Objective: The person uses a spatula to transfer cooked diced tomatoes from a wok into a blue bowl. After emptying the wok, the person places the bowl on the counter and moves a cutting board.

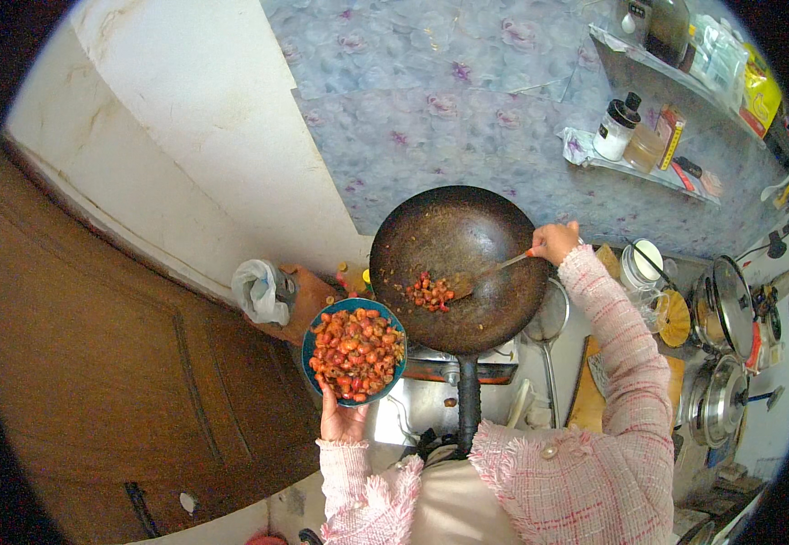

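My left hand [343, 419] holds a teal bowl [307, 361] by its near rim, beside the left edge of a dark wok [496, 300]. Glossy orange-red chunks of cooked food [357, 351] fill the bowl. In my right hand [556, 242] is the handle of a spatula [496, 269], which slants down into the wok. Its blade touches a small heap of the same food [430, 293] left of the wok's middle. The wok's black handle [468, 395] points toward my body.
Beneath the wok is a gas stove [428, 368]. A mesh skimmer [549, 320] and a wooden cutting board [581, 388] lie to the right. Farther right stand a glass-lidded pot [731, 306] and a steel pot [714, 402]. A brown wooden door [128, 340] is at left; wall shelves [646, 178] hold jars.
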